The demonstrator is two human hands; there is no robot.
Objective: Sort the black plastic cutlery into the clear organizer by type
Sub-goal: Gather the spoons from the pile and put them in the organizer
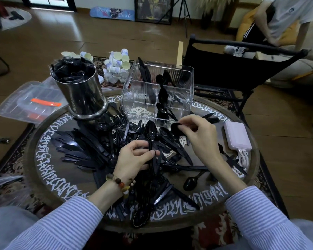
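Both hands (pixel 134 157) (pixel 201 136) pinch glossy black spoons (pixel 150 134).

The cutlery (pixel 90 147) was black, the organizer (pixel 157 94) clear and ribbed. White script ringed the dark round table (pixel 49 170). Both sleeves (pixel 65 224) were striped blue and white (thin stripes). A pink box (pixel 238 135) lay beside an orange-handled clear container (pixel 25 101).
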